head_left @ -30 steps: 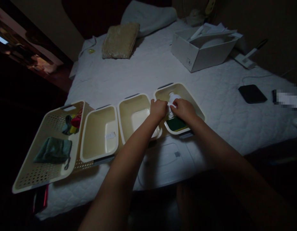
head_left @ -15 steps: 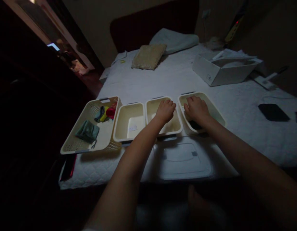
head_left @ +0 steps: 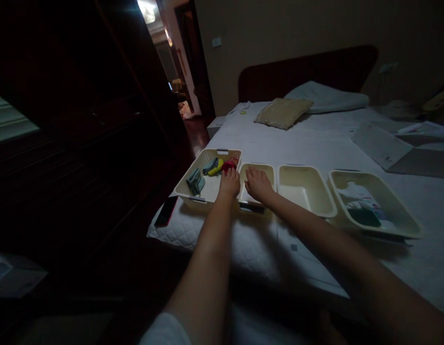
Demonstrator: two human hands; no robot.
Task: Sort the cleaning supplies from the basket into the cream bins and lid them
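Note:
My left hand (head_left: 230, 183) is over the right side of the perforated cream basket (head_left: 182, 184), fingers stretched out just in front of a red item (head_left: 228, 166). Whether they touch it I cannot tell. A yellow item (head_left: 216, 167) and a folded grey-green cloth (head_left: 195, 182) also lie in that basket. My right hand (head_left: 258, 184) hangs over the small cream bin (head_left: 274, 171) beside it, fingers apart and slightly bent, with nothing visible in them. The dim light hides the fingertips' detail.
Right of my hands stand another cream bin (head_left: 303, 199) and a bin (head_left: 402, 211) holding a white bottle (head_left: 368, 196) and a dark green item (head_left: 364, 217). A phone (head_left: 167, 212) lies at the bed's left corner. Behind are a beige cushion (head_left: 283, 113) and a white box (head_left: 383, 146).
My view has turned left. Both hands have moved left along the row: the left from a middle bin to the perforated basket, the right from the far right bin to the small bin.

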